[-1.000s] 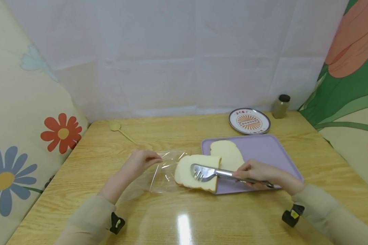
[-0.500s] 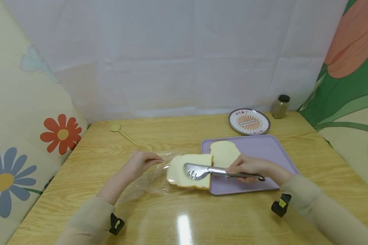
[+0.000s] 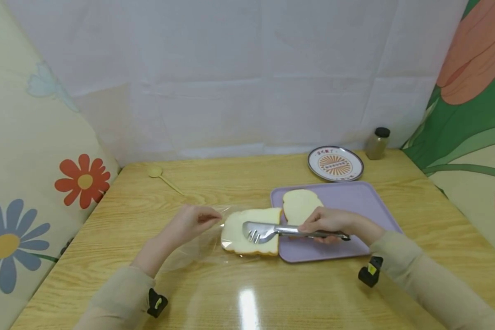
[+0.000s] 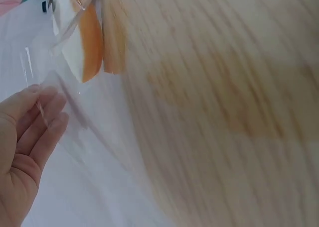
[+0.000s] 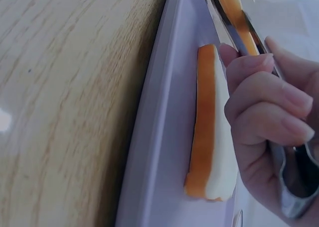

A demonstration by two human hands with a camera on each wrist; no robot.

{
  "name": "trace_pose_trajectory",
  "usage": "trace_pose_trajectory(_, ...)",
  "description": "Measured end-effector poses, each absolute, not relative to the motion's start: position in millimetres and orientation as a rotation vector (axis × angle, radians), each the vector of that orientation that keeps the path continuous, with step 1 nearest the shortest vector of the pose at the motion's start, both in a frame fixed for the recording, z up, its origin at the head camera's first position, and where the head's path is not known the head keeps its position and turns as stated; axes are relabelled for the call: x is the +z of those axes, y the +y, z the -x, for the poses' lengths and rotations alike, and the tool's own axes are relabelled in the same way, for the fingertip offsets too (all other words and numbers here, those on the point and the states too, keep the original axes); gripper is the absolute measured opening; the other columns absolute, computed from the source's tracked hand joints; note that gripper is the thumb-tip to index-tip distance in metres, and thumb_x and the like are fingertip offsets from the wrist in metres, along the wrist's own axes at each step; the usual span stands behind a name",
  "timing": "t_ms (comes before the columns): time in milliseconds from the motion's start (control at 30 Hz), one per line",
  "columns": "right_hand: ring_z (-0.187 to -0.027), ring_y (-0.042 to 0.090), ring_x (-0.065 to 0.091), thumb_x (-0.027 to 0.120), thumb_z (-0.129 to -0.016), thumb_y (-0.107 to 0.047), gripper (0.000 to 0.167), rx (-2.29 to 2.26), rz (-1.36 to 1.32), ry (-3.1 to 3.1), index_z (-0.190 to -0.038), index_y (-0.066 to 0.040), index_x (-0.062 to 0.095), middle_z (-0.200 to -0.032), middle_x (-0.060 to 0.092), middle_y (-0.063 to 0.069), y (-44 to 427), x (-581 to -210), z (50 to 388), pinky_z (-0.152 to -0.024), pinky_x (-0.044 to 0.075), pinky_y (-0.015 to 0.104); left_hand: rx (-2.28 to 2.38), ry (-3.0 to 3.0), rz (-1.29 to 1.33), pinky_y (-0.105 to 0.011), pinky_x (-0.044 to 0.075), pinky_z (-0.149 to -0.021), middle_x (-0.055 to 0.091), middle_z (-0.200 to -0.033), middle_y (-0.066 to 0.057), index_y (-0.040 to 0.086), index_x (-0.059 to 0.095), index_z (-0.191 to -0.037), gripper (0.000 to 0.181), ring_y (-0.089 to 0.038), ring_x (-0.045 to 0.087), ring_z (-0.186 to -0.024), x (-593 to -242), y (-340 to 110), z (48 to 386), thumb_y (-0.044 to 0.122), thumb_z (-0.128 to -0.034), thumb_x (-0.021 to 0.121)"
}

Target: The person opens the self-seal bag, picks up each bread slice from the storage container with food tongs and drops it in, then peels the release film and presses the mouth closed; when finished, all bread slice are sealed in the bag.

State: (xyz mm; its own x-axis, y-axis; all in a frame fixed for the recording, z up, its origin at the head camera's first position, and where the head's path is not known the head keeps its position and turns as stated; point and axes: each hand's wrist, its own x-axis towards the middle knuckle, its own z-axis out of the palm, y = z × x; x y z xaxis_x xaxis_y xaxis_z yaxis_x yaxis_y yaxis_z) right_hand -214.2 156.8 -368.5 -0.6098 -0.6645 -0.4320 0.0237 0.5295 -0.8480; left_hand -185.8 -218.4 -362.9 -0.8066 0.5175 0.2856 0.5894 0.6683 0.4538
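Note:
My left hand pinches the edge of a clear plastic bag between thumb and fingers. In the left wrist view the bag's film runs past the fingertips. My right hand grips metal tongs, which clamp a slice of bread. The slice lies level, its left part inside the bag and its right edge near the tray. On the purple tray a second bread slice lies partly hidden by my right hand. The right wrist view shows this slice's brown crust.
A round patterned plate stands behind the tray. A jar with a black lid is at the back right. A yellow spoon lies at the back left of the wooden table. A white cloth hangs behind.
My right hand has moved left with the tongs and the bread slice, pushing it further into the bag and off the tray. My left hand has stayed nearly still.

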Motion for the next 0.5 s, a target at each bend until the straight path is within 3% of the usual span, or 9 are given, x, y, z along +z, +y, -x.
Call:
trace_pose_trajectory(167,-0.035,0.005,0.036,0.059,-0.093,-0.032,0.039,-1.107,0.517,1.994,-0.091,0.006,0.067,-0.05,0.052,-0.003,154.0,-368.4,214.8,-0.034,0.031,0.017,-0.815,-2.77,0.904,-0.029,0.059,-0.076,0.072,-0.098,-0.015,0.001,0.072,-0.1,0.017,-0.027,0.07,-0.088,-362.4,-216.2,185.9,0.0,-0.0846,0.066)
trace_pose_trajectory(500,-0.034,0.005,0.036,0.06,-0.092,-0.032,0.032,-1.111,0.505,1.996,-0.098,-0.002,0.071,-0.05,0.053,-0.003,150.5,-368.0,215.9,-0.033,0.031,0.017,-0.873,-2.716,0.878,-0.02,0.058,-0.069,0.072,-0.081,-0.006,0.006,0.071,-0.083,0.003,-0.016,0.069,-0.074,-364.2,-208.6,185.4,0.007,-0.0802,0.072)
